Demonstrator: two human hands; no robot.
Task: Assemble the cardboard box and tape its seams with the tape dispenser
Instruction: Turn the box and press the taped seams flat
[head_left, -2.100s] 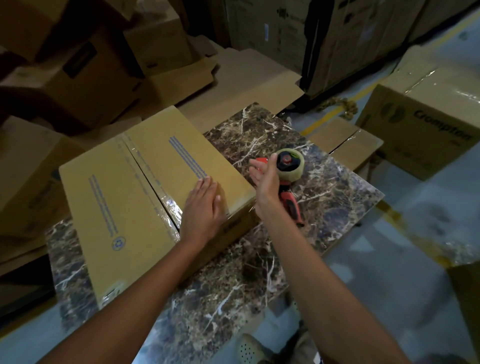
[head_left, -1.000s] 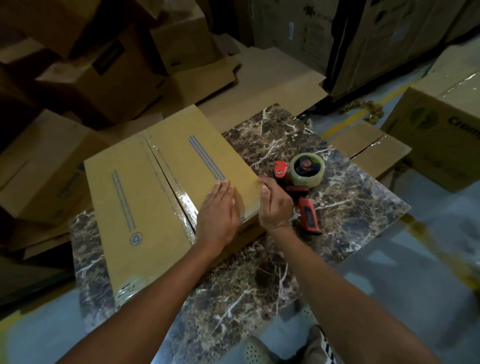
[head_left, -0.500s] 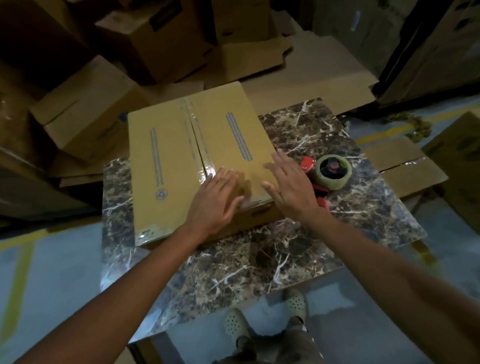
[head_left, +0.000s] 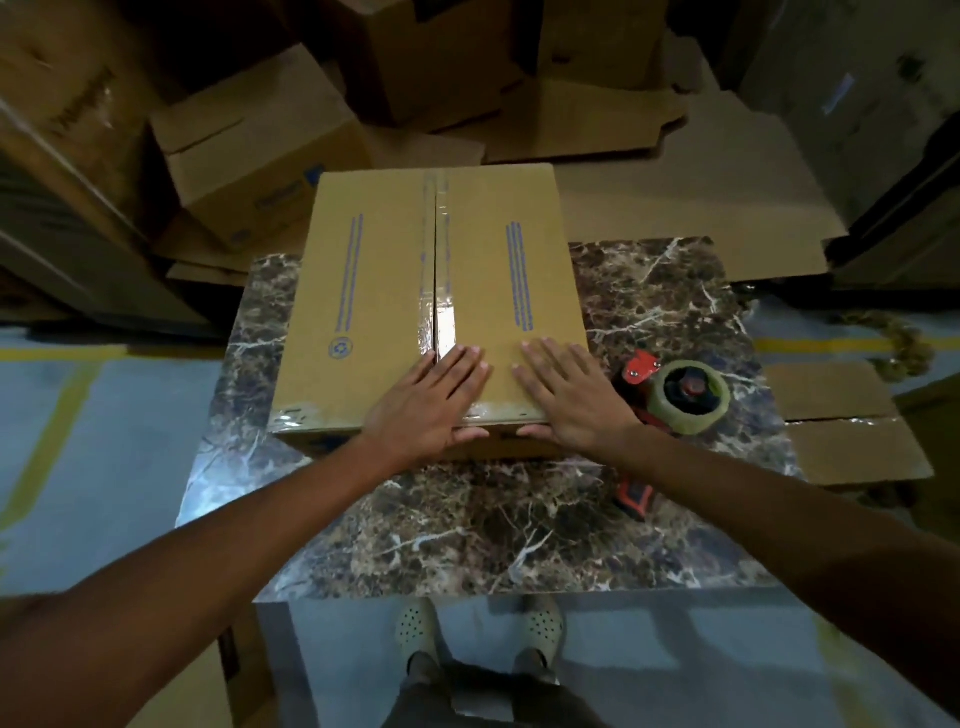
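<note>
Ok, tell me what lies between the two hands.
In the head view, only a bare strip of the cardboard box top lies between the left hand and the right hand, both resting flat on it.

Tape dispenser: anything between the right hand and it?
Nothing visible. The right hand lies flat on the near right corner of the tan cardboard box; the red tape dispenser lies on the brown marble table just right of it. Only that arm's own wrist crosses above its handle.
</note>
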